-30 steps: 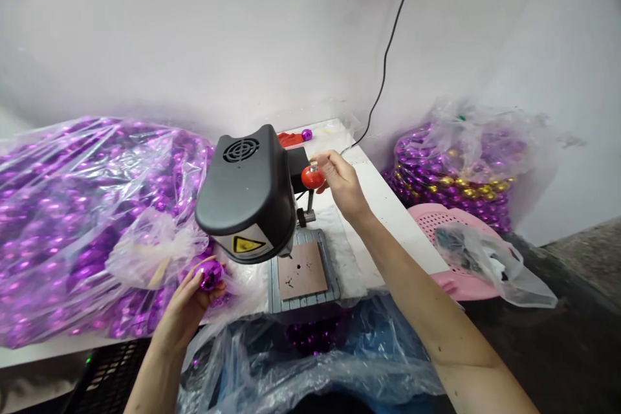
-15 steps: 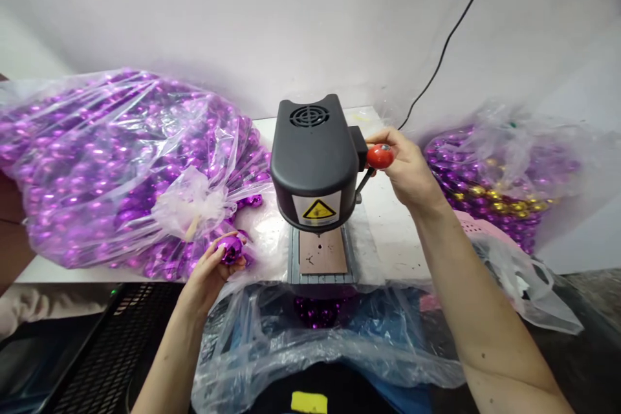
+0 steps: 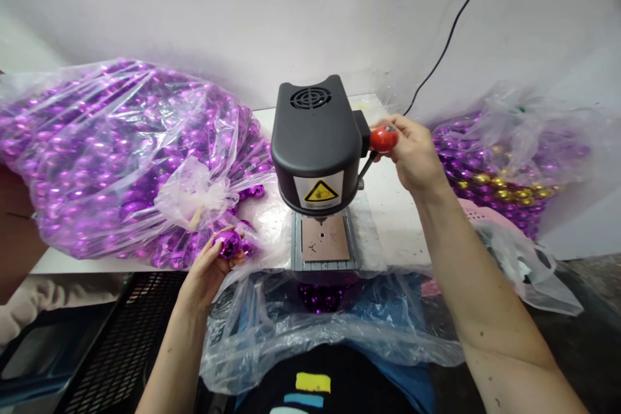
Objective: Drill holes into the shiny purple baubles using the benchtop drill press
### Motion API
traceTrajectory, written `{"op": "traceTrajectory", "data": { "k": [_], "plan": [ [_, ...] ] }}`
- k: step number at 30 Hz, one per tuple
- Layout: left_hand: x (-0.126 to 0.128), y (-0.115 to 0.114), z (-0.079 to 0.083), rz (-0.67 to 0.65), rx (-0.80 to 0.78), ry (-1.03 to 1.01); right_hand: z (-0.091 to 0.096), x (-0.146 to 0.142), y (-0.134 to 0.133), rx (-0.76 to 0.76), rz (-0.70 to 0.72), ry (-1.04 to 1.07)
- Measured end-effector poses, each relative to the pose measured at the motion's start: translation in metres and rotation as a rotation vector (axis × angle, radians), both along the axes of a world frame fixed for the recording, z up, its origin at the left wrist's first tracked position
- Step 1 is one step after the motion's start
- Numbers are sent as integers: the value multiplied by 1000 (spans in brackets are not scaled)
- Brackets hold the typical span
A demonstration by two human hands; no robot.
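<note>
In my left hand is a shiny purple ball, gripped by the fingertips at the front of the table. Another purple ball lies just beside it. My right hand is closed around the lever of a small black drill press, behind its red knob. Under the machine head, a short bit tip points down above a brownish plate with a small dark hole. Nothing rests on that plate.
A large clear bag full of purple balls takes up the table's left side. On the right stand another bag with purple and gold balls and a pink basket. Clear plastic sheeting hangs at the front, with purple balls below the press.
The whole view has tipped down slightly, so everything sits higher in the picture. Both hands keep their holds, on the ball and on the lever.
</note>
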State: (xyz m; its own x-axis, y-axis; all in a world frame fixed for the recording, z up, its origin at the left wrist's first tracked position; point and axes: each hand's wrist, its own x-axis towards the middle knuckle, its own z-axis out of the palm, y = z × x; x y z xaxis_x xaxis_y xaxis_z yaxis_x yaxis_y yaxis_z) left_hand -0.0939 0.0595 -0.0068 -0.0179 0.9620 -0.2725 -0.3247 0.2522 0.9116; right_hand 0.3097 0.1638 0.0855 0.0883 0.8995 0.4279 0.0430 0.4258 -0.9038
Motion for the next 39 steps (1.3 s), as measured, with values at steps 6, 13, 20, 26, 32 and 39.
{"op": "traceTrajectory", "data": {
  "k": [6, 13, 20, 26, 32, 39],
  "plan": [
    [4, 0, 3, -41, 13, 4, 0, -2, 5, 73, -51, -4],
    [25, 2, 1, -81, 21, -44, 4, -1, 1, 66, -83, -16],
    [34, 3, -9, -143, 7, -198, -61, 2, -50, -102, -284, 43],
    [25, 2, -14, -121, 29, -263, -111, -2, -104, -276, -314, 25],
    [37, -4, -13, -81, 46, -276, -112, -15, -131, -326, -371, 60],
    [61, -15, -28, -278, -46, -414, -100, -38, -156, -419, -295, 49]
  ]
}}
